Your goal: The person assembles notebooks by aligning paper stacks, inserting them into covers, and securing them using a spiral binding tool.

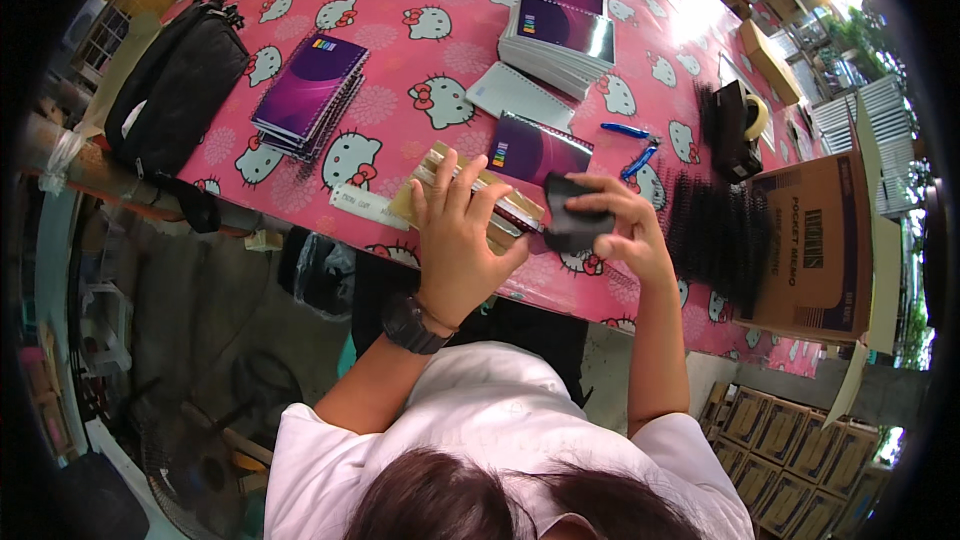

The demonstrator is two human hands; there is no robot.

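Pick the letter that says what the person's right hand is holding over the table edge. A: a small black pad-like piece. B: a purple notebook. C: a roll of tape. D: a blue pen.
A: the right hand closes its grip on a small black piece, while the blue pens, the tape roll and the purple notebook lie apart on the pink table.

Glossy purple-covered notebooks (558,28) lie on a smooth, shiny plastic tablecloth (420,70) beside a matt cardboard box (810,250).

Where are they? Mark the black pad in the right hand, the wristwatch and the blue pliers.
black pad (572,225): head view, its dark face below the fingers.
wristwatch (410,325): head view, black band on the left wrist.
blue pliers (628,131): head view, its upper handle.
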